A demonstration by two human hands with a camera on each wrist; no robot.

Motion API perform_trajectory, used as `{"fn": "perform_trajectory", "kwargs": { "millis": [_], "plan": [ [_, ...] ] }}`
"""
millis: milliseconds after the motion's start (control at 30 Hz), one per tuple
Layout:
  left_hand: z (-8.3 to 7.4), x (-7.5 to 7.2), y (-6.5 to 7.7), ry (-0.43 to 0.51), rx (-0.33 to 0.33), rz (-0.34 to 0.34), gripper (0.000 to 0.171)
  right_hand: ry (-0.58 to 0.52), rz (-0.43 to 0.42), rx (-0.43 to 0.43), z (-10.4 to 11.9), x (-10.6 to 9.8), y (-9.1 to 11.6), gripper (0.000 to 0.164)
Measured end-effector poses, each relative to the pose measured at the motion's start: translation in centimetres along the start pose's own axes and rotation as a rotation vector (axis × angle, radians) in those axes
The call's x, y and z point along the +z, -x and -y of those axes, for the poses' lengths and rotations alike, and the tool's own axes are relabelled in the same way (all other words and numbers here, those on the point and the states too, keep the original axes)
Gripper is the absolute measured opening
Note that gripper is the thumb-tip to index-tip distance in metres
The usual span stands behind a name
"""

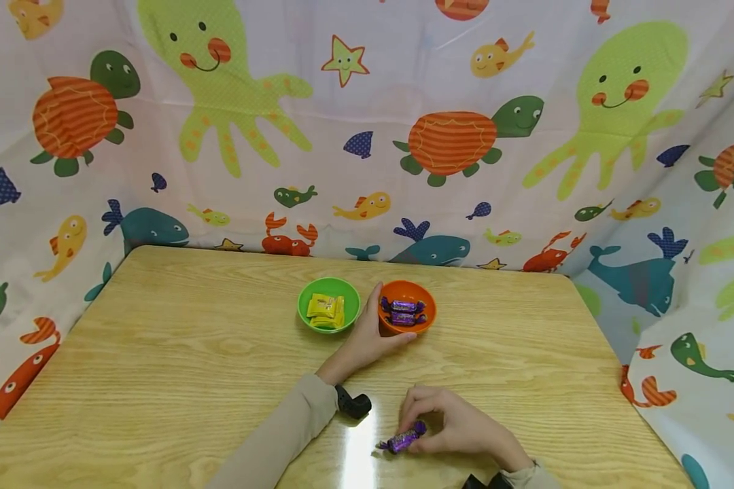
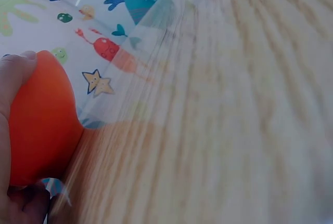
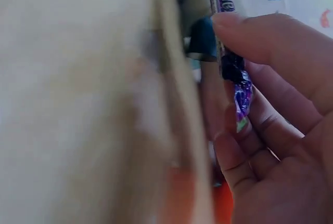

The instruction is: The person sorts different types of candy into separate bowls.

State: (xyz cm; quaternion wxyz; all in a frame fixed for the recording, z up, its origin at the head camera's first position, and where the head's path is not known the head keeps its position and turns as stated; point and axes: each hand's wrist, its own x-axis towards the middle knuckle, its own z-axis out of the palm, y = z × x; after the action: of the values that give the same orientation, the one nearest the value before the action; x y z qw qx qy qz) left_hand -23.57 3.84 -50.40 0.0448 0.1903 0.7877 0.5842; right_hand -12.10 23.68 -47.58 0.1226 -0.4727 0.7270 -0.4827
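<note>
My left hand (image 1: 367, 339) holds the orange bowl (image 1: 407, 288) from its near left side, the thumb along the front and the fingers along the left. Inside lie two purple-wrapped candies (image 1: 404, 308). The left wrist view shows the hand around the bowl's outer wall (image 2: 44, 120). Closer to me, my right hand (image 1: 455, 424) pinches another purple-wrapped candy (image 1: 404, 440) just over the table. In the right wrist view, the thumb presses on that candy (image 3: 226, 52), its twisted wrapper end pointing down.
Left of the orange bowl stands a green bowl (image 1: 304, 305) with yellow-wrapped candies (image 1: 324, 309) in it. Both bowls sit towards the far edge of the wooden table (image 1: 177, 353). A curtain (image 1: 355, 102) printed with sea animals hangs behind and along the sides.
</note>
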Motion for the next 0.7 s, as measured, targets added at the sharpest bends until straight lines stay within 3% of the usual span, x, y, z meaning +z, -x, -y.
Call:
{"fn": "perform_trajectory", "kwargs": {
  "millis": [133, 267, 533, 700],
  "plan": [
    [0.1, 0.0, 0.0, -0.003, 0.011, 0.004, 0.117, -0.001, -0.045, -0.024, 0.8, -1.1, -0.8, 0.024],
    [0.2, -0.1, 0.1, 0.001, 0.023, 0.004, 0.117, 0.036, -0.096, 0.017, 1.9, -2.7, -1.7, 0.021],
    [0.4, -0.2, 0.0, 0.016, 0.045, 0.019, 0.115, 0.216, -0.256, 0.013, 3.1, -6.1, -4.0, 0.027],
    [0.6, -0.2, 0.0, 0.033, 0.057, 0.033, 0.116, 0.339, -0.4, 0.105, 2.9, -7.7, -5.7, 0.024]
  ]
}}
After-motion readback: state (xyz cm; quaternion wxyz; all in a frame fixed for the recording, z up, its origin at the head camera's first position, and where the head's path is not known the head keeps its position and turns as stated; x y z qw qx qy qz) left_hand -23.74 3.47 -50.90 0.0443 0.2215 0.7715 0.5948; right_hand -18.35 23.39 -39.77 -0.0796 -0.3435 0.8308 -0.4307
